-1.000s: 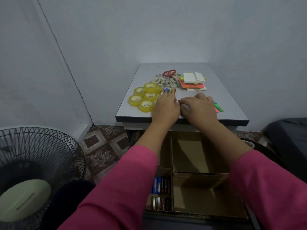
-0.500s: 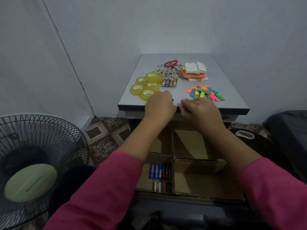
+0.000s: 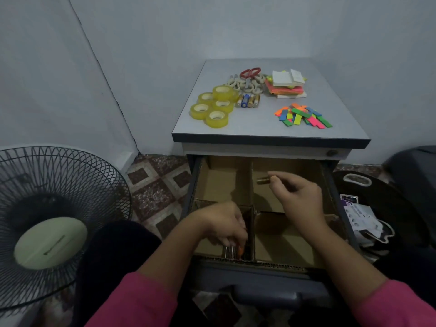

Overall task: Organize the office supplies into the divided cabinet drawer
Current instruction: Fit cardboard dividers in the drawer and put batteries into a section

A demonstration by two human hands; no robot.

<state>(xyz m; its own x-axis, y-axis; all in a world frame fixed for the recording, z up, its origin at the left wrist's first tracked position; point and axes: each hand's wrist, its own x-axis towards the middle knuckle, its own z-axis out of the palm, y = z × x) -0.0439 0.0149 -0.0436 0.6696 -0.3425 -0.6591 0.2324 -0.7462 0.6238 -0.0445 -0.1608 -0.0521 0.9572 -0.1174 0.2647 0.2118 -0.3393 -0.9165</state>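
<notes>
the right hand (image 3: 300, 199) pinches a small gold cylindrical battery (image 3: 263, 180) above the open cardboard-divided grey cabinet drawer (image 3: 271, 264). the left hand (image 3: 224, 228), fingers curled, sets batteries (image 3: 232, 252) into the near-left compartment.

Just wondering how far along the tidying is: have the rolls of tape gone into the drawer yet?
No, the yellow tape rolls sit on the cabinet top, while the open drawer below holds none.
</notes>
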